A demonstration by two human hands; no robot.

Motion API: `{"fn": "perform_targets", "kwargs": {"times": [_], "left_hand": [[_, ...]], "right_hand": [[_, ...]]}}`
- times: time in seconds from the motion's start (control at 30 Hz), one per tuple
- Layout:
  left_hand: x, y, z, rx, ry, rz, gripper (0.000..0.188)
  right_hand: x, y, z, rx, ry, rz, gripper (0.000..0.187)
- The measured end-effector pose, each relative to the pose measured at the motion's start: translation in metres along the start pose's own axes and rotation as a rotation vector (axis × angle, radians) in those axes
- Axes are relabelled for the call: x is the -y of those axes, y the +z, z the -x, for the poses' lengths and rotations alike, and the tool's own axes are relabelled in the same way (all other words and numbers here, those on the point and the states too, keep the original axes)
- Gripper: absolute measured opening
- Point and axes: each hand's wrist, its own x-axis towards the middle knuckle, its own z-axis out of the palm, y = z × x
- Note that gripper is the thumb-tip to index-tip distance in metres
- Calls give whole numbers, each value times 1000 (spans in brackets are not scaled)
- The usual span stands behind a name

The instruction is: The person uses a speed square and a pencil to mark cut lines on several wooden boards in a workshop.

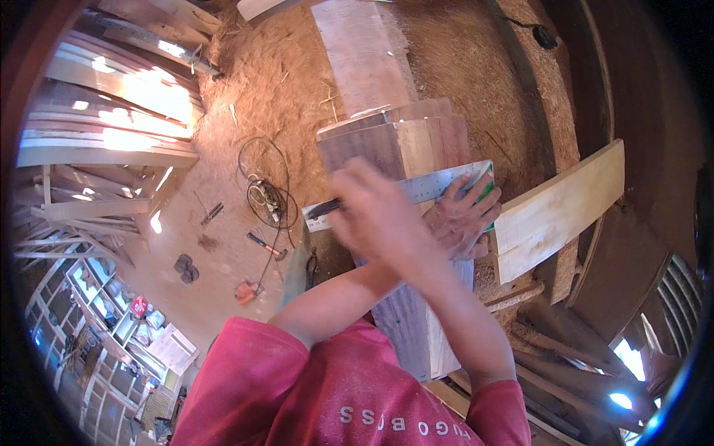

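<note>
My forearms cross over a stack of wooden boards (362,151), the right one on top. At the right of the stack, my left hand (462,212) presses on a try square with a steel blade (430,184) and a green stock, its fingers spread over the stock end. The blade lies across the boards. My right hand (370,204), smeared by motion, is closed over the blade's left end. A dark, pen-like stick (325,208) sticks out of its fingers to the left; its exact kind is unclear.
A pale plank (559,212) juts out at the right. On the dusty floor at the left lie a coiled cable (268,199), a hammer (268,247) and an orange tool (246,291). Stacked timber (111,152) stands at the far left; a wide board (368,56) lies beyond the stack.
</note>
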Motion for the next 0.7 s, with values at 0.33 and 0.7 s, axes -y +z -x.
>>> {"fn": "perform_targets", "kwargs": {"times": [0.33,0.7], "left_hand": [[3,-1,5,-152,42,99,59],[-43,-48,99,-114,405,282,39]], "right_hand": [[-50,-132,25,-509,374,-40,27],[-78,-106,259,-519,693,-373,41]]}}
